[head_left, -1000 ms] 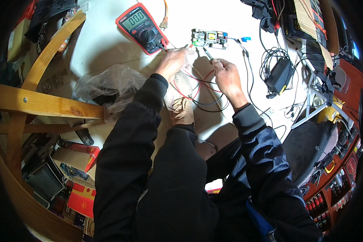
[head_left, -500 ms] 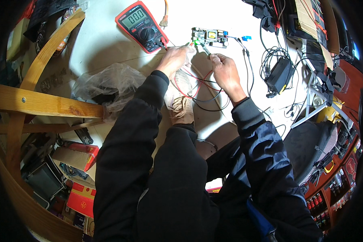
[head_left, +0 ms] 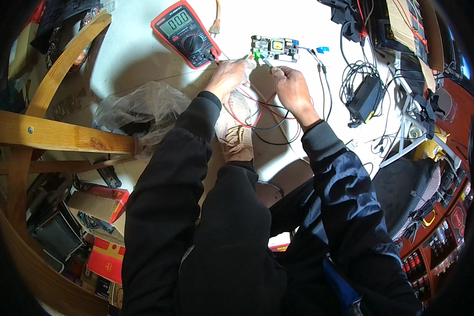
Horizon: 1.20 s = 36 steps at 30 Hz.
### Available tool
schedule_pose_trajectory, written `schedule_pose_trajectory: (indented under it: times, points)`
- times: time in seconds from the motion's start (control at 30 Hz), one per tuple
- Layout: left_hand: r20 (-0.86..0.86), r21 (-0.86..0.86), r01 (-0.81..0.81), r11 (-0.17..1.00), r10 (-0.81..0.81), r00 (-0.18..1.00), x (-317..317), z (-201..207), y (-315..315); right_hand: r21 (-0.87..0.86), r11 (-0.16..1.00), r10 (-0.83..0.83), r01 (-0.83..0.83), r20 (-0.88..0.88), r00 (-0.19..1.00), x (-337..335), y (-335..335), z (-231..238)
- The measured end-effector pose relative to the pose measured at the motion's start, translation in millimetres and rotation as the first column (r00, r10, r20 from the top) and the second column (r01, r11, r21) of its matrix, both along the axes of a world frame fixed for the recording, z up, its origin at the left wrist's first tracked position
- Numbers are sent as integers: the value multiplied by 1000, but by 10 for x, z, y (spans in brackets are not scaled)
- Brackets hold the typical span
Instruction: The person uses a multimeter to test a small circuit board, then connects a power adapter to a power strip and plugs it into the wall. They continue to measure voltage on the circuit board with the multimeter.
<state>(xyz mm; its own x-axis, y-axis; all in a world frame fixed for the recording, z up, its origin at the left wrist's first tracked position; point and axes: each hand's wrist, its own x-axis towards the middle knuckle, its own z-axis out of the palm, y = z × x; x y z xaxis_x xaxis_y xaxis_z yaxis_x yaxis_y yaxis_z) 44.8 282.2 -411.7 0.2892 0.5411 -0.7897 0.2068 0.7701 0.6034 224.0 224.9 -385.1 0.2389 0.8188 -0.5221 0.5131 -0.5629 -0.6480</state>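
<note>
A small circuit board (head_left: 289, 51) with a yellow-wrapped transformer and a green connector (head_left: 257, 55) lies on the white surface ahead of me. My left hand (head_left: 228, 77) is closed around a red test probe (head_left: 250, 57), its tip close to the connector. From the other side my right hand (head_left: 293, 88) pinches a dark test probe (head_left: 267, 62), tip also by the connector; I cannot tell whether either tip touches metal. To the left a red-framed multimeter (head_left: 193, 44) lies face up with its display lit. Its red and black leads (head_left: 259, 105) loop below my hands.
A clear plastic bag (head_left: 145, 105) is crumpled left of my left forearm, beside a wooden frame (head_left: 63, 134). A black power adapter (head_left: 364, 100) with coiled cables lies at right. My shoe (head_left: 236, 131) rests between my arms. An orange-corded plug (head_left: 214, 27) lies beyond the multimeter.
My right hand has shifted slightly left and away from me, bringing its probe a little nearer the green connector. The left hand and the multimeter look unchanged.
</note>
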Motion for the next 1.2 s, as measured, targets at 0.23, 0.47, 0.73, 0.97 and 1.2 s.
schedule_pose_trajectory:
  times: [0.23,0.47,0.73,0.97,1.2]
  points:
    - [31,-1,-44,999,44,999,24,-11,-12,-26,1000,4,-4,9,1000,3,17,-7]
    - [22,11,-6,1000,5,1000,7,1,-2,-29,1000,12,-11,9,1000,2,17,13]
    - [28,-4,-48,999,48,998,29,-4,-9,-41,999,8,-8,-4,1000,-4,29,27]
    - [4,-1,-11,1000,11,1000,14,12,0,-51,999,16,-15,18,1000,-12,34,32]
    - [2,10,-20,1000,20,1000,18,-4,-2,-72,997,4,-5,-5,1000,-14,48,66]
